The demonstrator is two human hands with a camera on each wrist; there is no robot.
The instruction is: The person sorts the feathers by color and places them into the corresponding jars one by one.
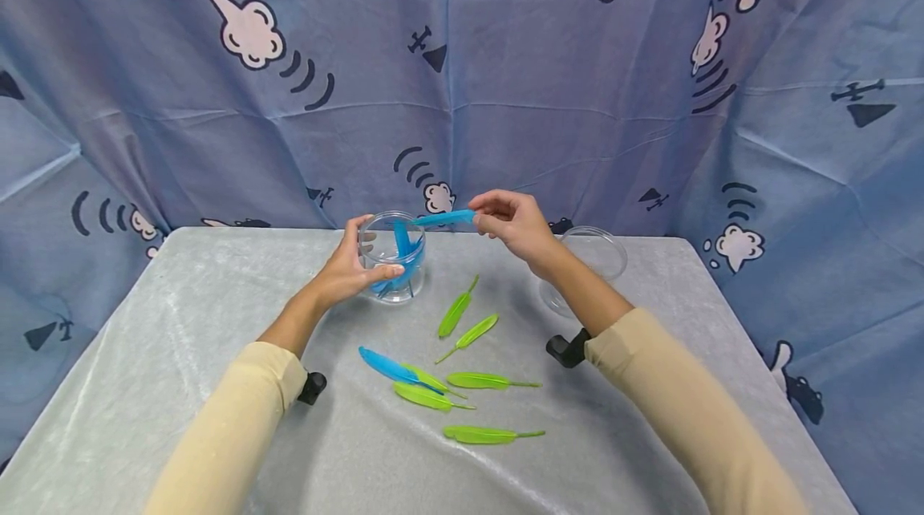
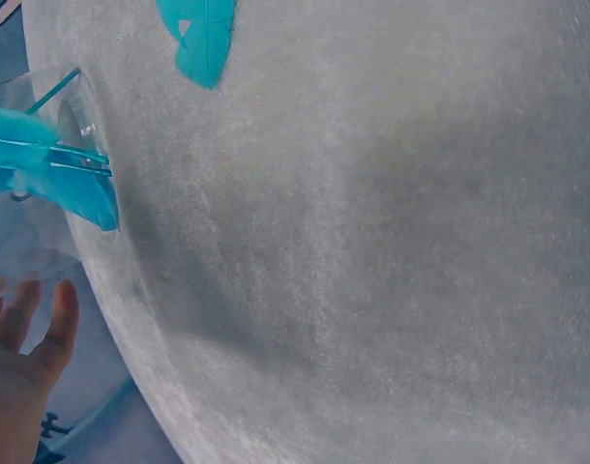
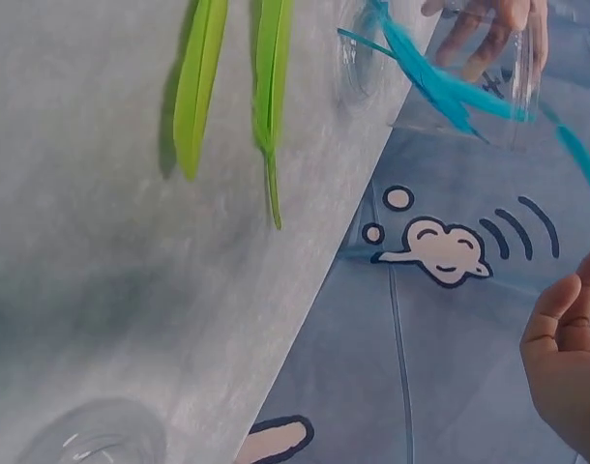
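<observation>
My left hand point(image 1: 351, 265) grips a clear jar point(image 1: 393, 290) at the table's back left, fingers round its far side and thumb across the front. Several blue feathers point(image 1: 408, 260) stand and lean inside it. Beside the jar's rim, my right hand point(image 1: 518, 228) pinches one blue feather point(image 1: 451, 217) between thumb and fingers, its other end at the jar's mouth. In the right wrist view that feather point(image 3: 577, 159) hangs between the right hand point(image 3: 571, 348) and the jar. The left wrist view shows the left hand's fingers point(image 2: 58, 329) against the jar's side.
Several green feathers point(image 1: 480, 435) lie across the table's middle, with one blue feather point(image 1: 393, 367) overlapping a green one. A second clear container point(image 1: 613, 258) stands at the back right, partly behind my right forearm. A patterned blue curtain point(image 1: 505, 98) hangs behind the grey-covered table point(image 1: 216, 282).
</observation>
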